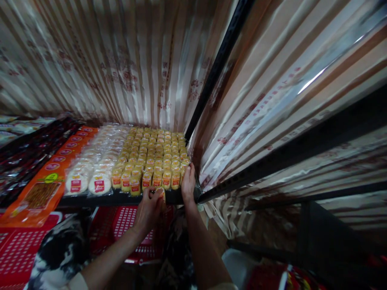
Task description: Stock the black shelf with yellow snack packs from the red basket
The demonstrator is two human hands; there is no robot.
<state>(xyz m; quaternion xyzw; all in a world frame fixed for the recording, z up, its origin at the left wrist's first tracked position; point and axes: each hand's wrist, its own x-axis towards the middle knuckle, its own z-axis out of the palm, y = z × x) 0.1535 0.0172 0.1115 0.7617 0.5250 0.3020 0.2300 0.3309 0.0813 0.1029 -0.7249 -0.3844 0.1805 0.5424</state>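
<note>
My left hand (148,210) is closed on a small wrapped yellow cake (163,197), held just off the front edge of the shelf. Behind it, rows of the same yellow packaged cakes (157,159) with red-and-white labels stand packed together. At the right end of these rows, my right hand (188,183) lies with its fingers extended along the side of the outermost packs. Its fingertips touch the wrappers near the corner post. To the left of the yellow cakes are clear packs of round white cakes (99,183) with red labels.
An orange snack packet (42,193) overhangs the shelf (121,200) on the left, beside dark shiny packets (33,149). Red plastic baskets (125,221) sit below. A black corner post (208,86) rises at the right, and printed plastic sheeting (136,60) hangs behind.
</note>
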